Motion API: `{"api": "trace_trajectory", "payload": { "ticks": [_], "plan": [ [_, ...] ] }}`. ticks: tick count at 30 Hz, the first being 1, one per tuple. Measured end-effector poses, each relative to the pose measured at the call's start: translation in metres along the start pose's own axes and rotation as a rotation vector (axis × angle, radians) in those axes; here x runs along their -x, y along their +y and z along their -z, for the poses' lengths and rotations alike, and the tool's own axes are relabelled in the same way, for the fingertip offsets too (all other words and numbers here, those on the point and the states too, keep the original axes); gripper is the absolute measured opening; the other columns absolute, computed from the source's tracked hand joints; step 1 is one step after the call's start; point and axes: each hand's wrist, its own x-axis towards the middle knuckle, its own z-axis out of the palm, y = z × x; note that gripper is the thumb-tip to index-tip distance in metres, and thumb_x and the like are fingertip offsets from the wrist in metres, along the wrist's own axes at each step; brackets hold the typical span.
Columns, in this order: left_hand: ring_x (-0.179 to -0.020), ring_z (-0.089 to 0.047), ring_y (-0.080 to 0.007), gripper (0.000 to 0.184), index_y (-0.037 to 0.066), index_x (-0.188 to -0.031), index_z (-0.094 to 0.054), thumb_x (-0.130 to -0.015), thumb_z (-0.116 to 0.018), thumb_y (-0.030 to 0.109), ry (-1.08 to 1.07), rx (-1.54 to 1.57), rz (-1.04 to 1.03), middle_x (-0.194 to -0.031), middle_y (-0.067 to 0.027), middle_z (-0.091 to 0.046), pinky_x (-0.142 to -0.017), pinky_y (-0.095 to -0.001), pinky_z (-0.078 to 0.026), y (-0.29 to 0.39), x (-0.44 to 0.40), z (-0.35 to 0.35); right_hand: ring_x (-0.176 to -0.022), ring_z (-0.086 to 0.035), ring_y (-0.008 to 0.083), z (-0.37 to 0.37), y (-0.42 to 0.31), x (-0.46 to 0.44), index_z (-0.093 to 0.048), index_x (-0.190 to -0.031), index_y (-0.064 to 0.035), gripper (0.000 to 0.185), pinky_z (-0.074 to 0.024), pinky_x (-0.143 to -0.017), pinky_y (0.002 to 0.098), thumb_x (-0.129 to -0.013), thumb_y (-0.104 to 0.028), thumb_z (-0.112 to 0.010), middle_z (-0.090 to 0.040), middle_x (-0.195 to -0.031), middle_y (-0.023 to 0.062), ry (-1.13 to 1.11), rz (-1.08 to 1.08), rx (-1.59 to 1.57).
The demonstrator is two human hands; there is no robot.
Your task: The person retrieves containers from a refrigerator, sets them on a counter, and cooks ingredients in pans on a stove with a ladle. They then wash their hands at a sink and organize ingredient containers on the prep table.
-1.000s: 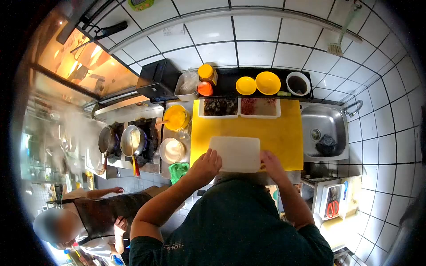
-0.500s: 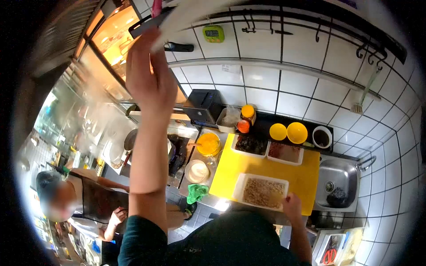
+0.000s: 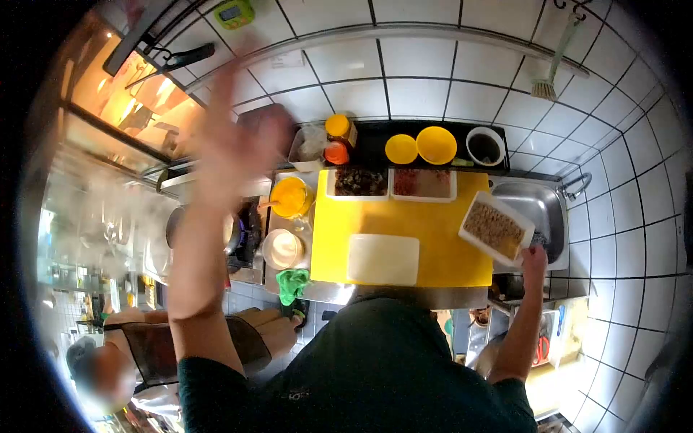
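My left hand [image 3: 242, 137] is raised high at the left, smeared by motion, its fingers seeming spread and holding nothing visible. With my right hand [image 3: 534, 258] I grip the near right corner of a white tray [image 3: 494, 227] of brown chopped food, tilted over the right edge of the yellow board [image 3: 447, 252] beside the sink. A whitish rectangular container or lid [image 3: 383, 259] lies on the board in front of my body. Two more white trays stand at the board's back edge, one with dark pieces [image 3: 359, 182], one with reddish food [image 3: 422, 183].
Pans stand on the stove [image 3: 249, 231] at the left. A yellow-filled bowl [image 3: 290, 197], a pale tub [image 3: 282, 249] and a green cloth [image 3: 292, 286] lie beside the board. The sink [image 3: 530, 209] is at the right. A co-worker [image 3: 159, 350] is at the lower left.
My right hand has carried the food tray rightward towards the sink. My left hand has come down slightly from the wall rack. The whitish rectangular piece now shows on the board.
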Motion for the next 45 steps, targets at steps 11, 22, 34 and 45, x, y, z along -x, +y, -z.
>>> {"api": "trace_trajectory", "payload": {
  "ticks": [11,22,34,45],
  "plan": [
    [-0.154,-0.009,-0.041,0.089,0.026,-0.159,-0.027,-0.086,-0.071,0.052,-1.133,0.392,0.149,-0.167,-0.0155,-0.015,-0.12,-0.0679,-0.006,0.179,0.345,-0.142,-0.075,-0.058,0.0237,-0.092,-0.006,-0.146,-0.061,-0.088,0.0009,0.027,-0.0473,-0.072,0.0421,-0.092,-0.025,-0.066,-0.063,-0.083,0.0095,-0.101,0.131,0.114],
    [-0.154,-0.015,-0.0381,0.085,0.026,-0.156,-0.035,-0.083,-0.075,0.044,-1.023,0.141,0.319,-0.167,-0.0125,-0.02,-0.119,-0.0671,-0.013,0.083,0.371,-0.149,-0.126,-0.053,0.0346,-0.163,-0.07,-0.088,-0.054,-0.136,-0.0018,0.046,-0.0426,-0.106,0.0427,-0.098,-0.026,-0.062,-0.056,-0.137,0.0187,0.271,0.05,-0.15],
    [-0.153,-0.016,-0.0418,0.097,0.021,-0.159,-0.023,-0.079,-0.076,0.016,-1.273,0.114,0.139,-0.165,-0.0251,-0.012,-0.116,-0.0661,-0.027,0.022,0.374,-0.138,-0.142,-0.036,0.0401,-0.173,-0.105,0.105,-0.05,-0.139,-0.002,0.048,-0.0338,-0.115,0.0474,-0.094,-0.006,-0.065,-0.04,-0.152,0.0235,0.057,0.441,0.027],
    [-0.144,-0.037,-0.041,0.062,0.012,-0.151,-0.038,-0.092,-0.056,0.018,-1.14,0.003,0.119,-0.153,-0.0289,-0.036,-0.109,-0.0632,-0.037,0.03,0.38,-0.132,-0.139,-0.04,0.042,-0.166,-0.092,0.121,-0.053,-0.135,-0.0026,0.044,-0.0368,-0.112,0.0485,-0.093,-0.004,-0.064,-0.041,-0.151,0.0246,0.104,0.521,0.117]
  ]
}}
